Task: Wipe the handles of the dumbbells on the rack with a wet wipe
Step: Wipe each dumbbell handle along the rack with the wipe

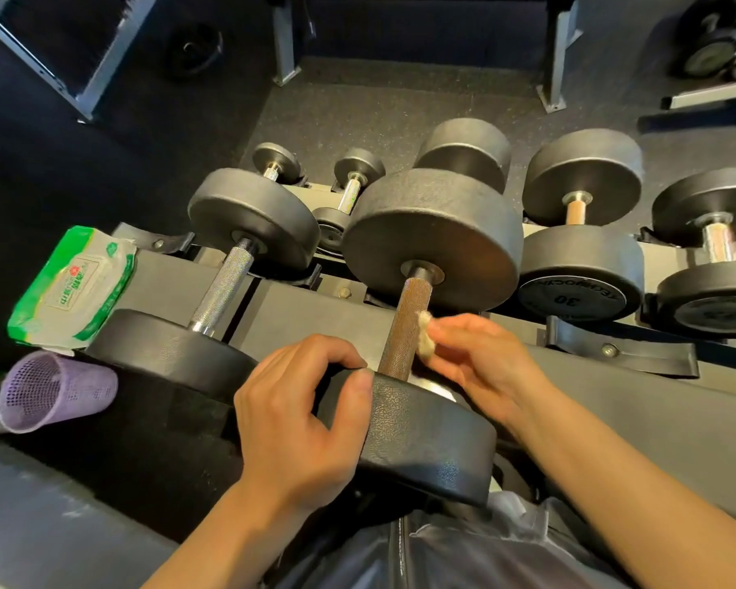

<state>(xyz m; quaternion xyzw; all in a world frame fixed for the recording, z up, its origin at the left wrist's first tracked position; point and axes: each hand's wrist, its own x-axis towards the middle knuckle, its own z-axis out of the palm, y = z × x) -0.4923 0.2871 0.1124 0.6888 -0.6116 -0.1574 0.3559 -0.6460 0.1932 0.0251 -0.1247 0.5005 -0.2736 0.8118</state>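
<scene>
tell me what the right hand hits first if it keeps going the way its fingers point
Most likely the brownish knurled handle. The right hand pinches a crumpled wipe with its fingers pointing left, and the wipe already sits at the handle's right side, though exact contact is hard to judge.

1. Your left hand [302, 423] and right hand [481, 367] are bare: no gloves, rings or watch show.
2. Both your forearms are uncovered, with no sleeves in view.
3. Your glossy dark garment [442, 554] shows near the bottom edge.
</scene>
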